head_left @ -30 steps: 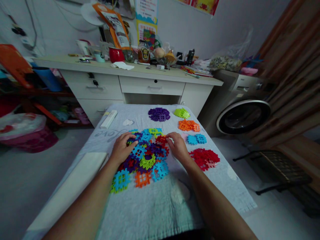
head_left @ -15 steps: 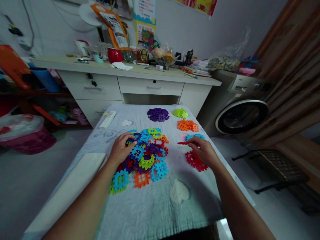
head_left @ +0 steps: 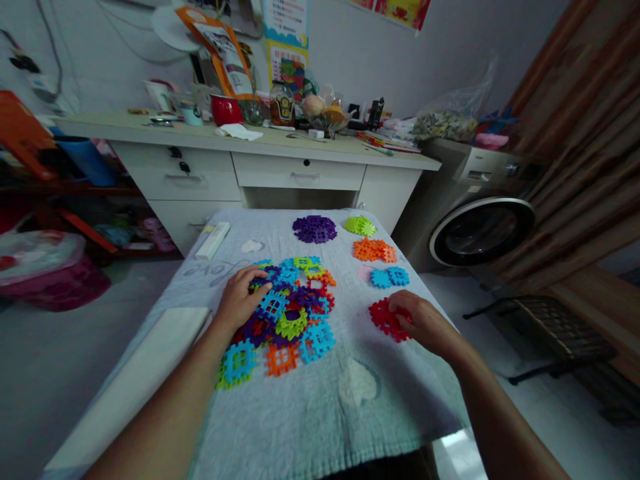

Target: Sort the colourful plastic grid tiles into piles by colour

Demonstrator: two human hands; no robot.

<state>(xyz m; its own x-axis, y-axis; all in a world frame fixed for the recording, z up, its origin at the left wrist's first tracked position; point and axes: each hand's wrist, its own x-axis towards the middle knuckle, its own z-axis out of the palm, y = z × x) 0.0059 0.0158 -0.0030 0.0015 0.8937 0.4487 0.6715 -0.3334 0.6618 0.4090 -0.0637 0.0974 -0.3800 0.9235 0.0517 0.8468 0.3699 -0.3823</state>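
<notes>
My left hand point(head_left: 239, 300) rests at the left edge of a mixed heap of plastic interlocking building pieces point(head_left: 293, 323), fingers spread and thumb apart. Blue, purple, lime, orange and red pieces overlap there, some square lattices and some curved. On the right, my right hand point(head_left: 417, 319) is bent down over a group of red building pieces point(head_left: 385, 319), its fingertips closed on a red piece that blends into the group. Beyond it lie sorted groups: blue pieces point(head_left: 390, 277), orange pieces point(head_left: 374, 251), lime pieces point(head_left: 360, 225) and purple pieces point(head_left: 315, 229).
A cloth with heart prints covers the table point(head_left: 300, 413). A white oblong box point(head_left: 213, 241) lies at its far left. Behind stands a white cabinet point(head_left: 300, 175) crowded with jars, cups and papers. To the right are a washing machine point(head_left: 480, 230) and a dark stool point(head_left: 555, 327).
My right hand has come down and nearer, carrying a red piece onto the red group, and the blue pieces are now uncovered. My left hand stays at the heap.
</notes>
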